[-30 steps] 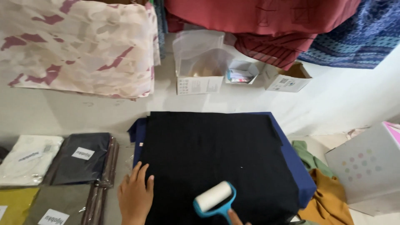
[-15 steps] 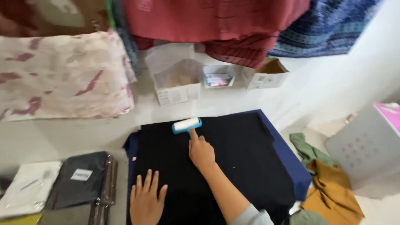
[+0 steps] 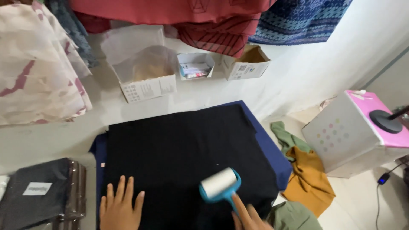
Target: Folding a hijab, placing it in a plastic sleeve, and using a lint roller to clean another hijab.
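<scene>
A black cloth [image 3: 179, 149] lies flat over a dark blue cloth [image 3: 272, 149] on the white surface. My left hand [image 3: 120, 208] presses flat on the black cloth's near left part, fingers spread. My right hand [image 3: 249, 218] grips the blue handle of a lint roller [image 3: 219, 184], whose white roll rests on the black cloth near its front right. Only the fingers of that hand show at the bottom edge.
Behind the cloth stand an open box with a plastic bag [image 3: 142, 70], a small box of packets [image 3: 194, 67] and a cardboard box [image 3: 247, 64]. Packaged dark garments [image 3: 38, 194] lie left. Green and mustard clothes [image 3: 304, 170] and a white box with pink lid [image 3: 353, 132] sit right. Fabrics hang above.
My right hand has drawn the lint roller back from the far edge of the black cloth to its near right part. My left hand has stayed flat on the cloth.
</scene>
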